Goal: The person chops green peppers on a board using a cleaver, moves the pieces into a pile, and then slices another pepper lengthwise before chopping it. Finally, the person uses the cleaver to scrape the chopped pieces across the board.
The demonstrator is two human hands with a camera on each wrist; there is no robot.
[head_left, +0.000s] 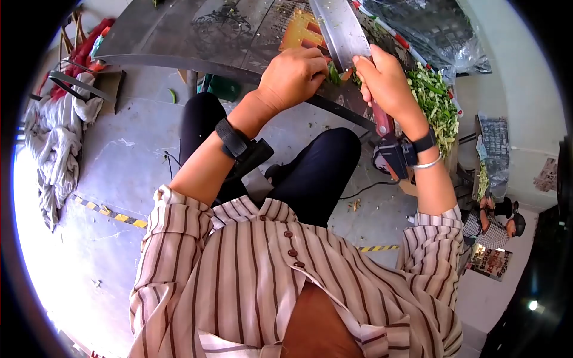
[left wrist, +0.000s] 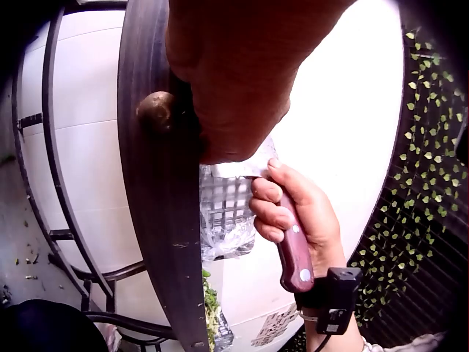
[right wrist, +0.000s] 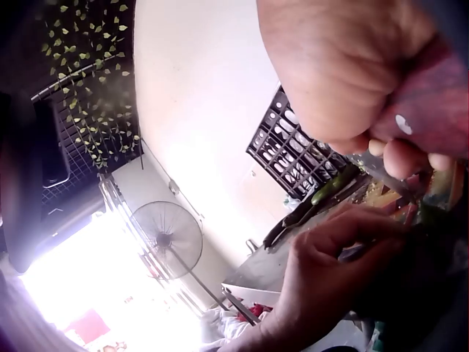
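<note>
My right hand (head_left: 387, 80) grips the red-brown riveted handle (left wrist: 297, 253) of a broad knife. The knife's wide metal blade (head_left: 341, 30) points away over the dark table (head_left: 161, 36), with bits of green stuck to it. Close beside the heel of the blade, my left hand (head_left: 292, 77) has its fingers curled and pinches a small green vegetable piece (head_left: 334, 74), mostly hidden by the fingers. In the right wrist view, the left hand (right wrist: 330, 257) is just below the knife hand. The left wrist view shows mainly the back of the left hand (left wrist: 234, 95).
Shredded greens (head_left: 434, 107) are heaped right of the knife, near clear plastic wrapping (head_left: 430, 30). An orange-yellow printed patch (head_left: 301, 33) lies beneath the blade. Another person (head_left: 492, 224) is at the far right. Long green vegetables (right wrist: 333, 185) and a fan (right wrist: 165, 238) appear beyond.
</note>
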